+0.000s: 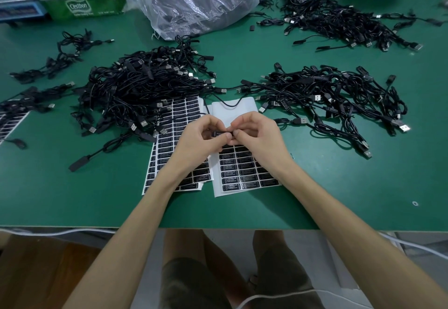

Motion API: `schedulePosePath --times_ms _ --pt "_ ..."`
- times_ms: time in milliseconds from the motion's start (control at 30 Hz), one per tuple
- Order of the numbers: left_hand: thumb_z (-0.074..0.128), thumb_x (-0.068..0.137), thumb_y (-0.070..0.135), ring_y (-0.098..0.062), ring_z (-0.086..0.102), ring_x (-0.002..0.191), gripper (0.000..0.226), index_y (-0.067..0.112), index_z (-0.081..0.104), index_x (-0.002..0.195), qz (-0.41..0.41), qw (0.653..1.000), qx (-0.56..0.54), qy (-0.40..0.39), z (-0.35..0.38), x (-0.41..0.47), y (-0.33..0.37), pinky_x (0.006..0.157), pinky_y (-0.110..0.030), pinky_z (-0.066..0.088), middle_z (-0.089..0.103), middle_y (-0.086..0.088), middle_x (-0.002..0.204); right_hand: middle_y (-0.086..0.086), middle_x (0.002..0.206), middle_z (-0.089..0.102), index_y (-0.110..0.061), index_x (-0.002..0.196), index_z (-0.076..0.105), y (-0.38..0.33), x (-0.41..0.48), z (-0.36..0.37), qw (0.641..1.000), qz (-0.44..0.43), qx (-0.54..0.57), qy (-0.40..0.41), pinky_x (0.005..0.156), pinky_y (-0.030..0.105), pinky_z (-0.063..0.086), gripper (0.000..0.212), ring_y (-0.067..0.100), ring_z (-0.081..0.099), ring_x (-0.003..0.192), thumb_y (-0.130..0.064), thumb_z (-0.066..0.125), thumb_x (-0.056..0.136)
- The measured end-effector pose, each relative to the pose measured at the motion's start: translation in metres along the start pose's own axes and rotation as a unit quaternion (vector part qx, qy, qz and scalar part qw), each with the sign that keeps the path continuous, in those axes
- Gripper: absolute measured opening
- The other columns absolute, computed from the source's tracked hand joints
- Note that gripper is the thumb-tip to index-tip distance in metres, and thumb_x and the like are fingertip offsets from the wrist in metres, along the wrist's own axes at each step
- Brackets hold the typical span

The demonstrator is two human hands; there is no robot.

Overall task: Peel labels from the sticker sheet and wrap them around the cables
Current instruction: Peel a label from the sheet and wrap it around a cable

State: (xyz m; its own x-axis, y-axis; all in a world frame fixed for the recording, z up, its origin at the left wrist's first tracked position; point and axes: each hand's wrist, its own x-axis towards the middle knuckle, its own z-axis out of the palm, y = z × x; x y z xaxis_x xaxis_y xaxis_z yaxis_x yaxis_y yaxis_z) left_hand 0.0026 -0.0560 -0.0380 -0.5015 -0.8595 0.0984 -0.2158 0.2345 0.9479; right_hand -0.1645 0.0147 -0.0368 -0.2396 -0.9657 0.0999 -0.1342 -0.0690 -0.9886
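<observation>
Two hands meet at mid-table: left hand (196,136) and right hand (257,134) both pinch one black cable (217,134) between fingertips, just above a partly peeled sticker sheet (242,170). Cable heaps (135,90) lie far left and right on the green table (72,187).

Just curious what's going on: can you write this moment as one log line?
left hand: pinches black cable | right hand: pinches same cable | beneath: sticker sheet, top rows peeled | behind: cable pile

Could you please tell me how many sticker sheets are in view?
3: a sheet beneath the left hand, a part-peeled sheet beneath the right hand, another sheet at the far-left edge. More may lie under the first.
</observation>
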Motion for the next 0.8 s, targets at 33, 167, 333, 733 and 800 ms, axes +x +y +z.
schedulePosePath --times_ms 33,167,333,733,800 --pt "0.078 0.090 0.009 -0.012 0.063 0.064 0.014 0.014 0.066 0.095 -0.001 1.000 -0.004 0.000 0.000 0.000 0.000 0.060 -0.020 0.051 0.069 0.006 0.082 0.012 0.096 0.077 -0.002 0.101 0.065 0.000 0.000 0.000 1.000 -0.001 0.003 -0.001 0.084 0.036 0.063 0.012 0.026 0.077 0.083 0.009 0.062 0.096" --pt "0.078 0.091 0.008 -0.011 0.064 0.064 0.013 0.011 0.066 0.095 0.000 1.000 -0.015 0.002 0.001 0.000 0.001 0.061 -0.021 0.053 0.069 0.006 0.083 0.011 0.096 0.077 -0.002 0.102 0.065 0.000 0.000 0.001 1.000 -0.003 0.008 -0.005 0.085 0.038 0.063 0.009 0.025 0.077 0.086 0.005 0.066 0.095" --pt "0.074 0.093 0.006 -0.018 0.070 0.070 0.007 0.006 0.068 0.097 0.001 0.999 -0.045 -0.002 0.000 -0.001 0.002 0.067 -0.025 0.058 0.074 0.001 0.081 0.012 0.094 0.077 0.000 0.104 0.065 0.000 0.001 -0.001 1.000 -0.005 0.013 -0.004 0.079 0.034 0.063 0.010 0.024 0.077 0.081 0.001 0.070 0.095" --pt "0.060 0.104 0.014 -0.029 0.077 0.086 0.017 0.006 0.075 0.108 0.011 0.997 -0.068 -0.019 -0.005 -0.002 -0.002 0.068 -0.027 0.060 0.079 -0.012 0.091 0.002 0.089 0.075 -0.012 0.100 0.065 0.009 0.004 -0.002 1.000 -0.004 0.023 0.007 0.073 0.033 0.062 0.021 0.022 0.075 0.078 -0.011 0.082 0.088" --pt "0.057 0.106 0.014 -0.028 0.077 0.086 0.021 0.009 0.076 0.111 0.005 0.998 -0.066 -0.018 -0.007 -0.001 -0.004 0.067 -0.027 0.060 0.079 -0.011 0.093 0.002 0.087 0.075 -0.012 0.099 0.064 0.011 0.005 -0.003 1.000 -0.003 0.019 0.013 0.074 0.036 0.063 0.020 0.023 0.074 0.075 -0.007 0.081 0.088"
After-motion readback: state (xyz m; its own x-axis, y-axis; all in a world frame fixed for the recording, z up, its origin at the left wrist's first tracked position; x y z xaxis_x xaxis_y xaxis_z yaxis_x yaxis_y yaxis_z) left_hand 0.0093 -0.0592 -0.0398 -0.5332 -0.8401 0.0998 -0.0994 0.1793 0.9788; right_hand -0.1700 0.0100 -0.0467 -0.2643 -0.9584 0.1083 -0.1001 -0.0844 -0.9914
